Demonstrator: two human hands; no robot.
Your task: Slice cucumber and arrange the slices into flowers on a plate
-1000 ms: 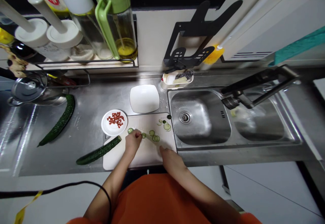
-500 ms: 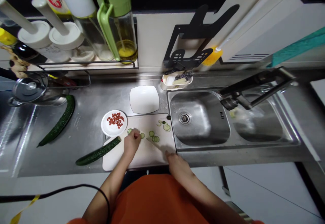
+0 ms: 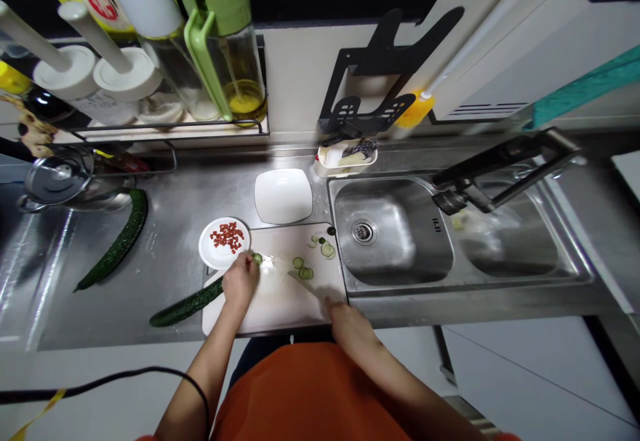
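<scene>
My left hand [image 3: 241, 280] is closed in a pinch at the left part of the white cutting board [image 3: 277, 308], with a green cucumber slice [image 3: 257, 258] at its fingertips. Under that wrist, partly covered, a cut cucumber [image 3: 187, 306] lies across the board's left edge. My right hand [image 3: 353, 324] grips a knife [image 3: 311, 286] low over the board's right side; its handle is hidden in my fist. Just beyond the blade tip are several thin cucumber slices [image 3: 304, 271]. More slices and peel bits [image 3: 327, 250] are scattered near the board's upper right corner.
A white plate of chopped red bits [image 3: 210, 254] overlaps the board's upper left corner. Behind the board sits a square white dish [image 3: 283, 194]. Another cucumber [image 3: 120, 244] lies left. The double steel sink [image 3: 393, 234] with its faucet [image 3: 493, 171] is right; a condiment rack [image 3: 200, 128] overhangs the back.
My left hand has moved left, toward the plate and the cut cucumber. The slice that lay by its fingers on the board is no longer there. My right hand and the knife stay put.
</scene>
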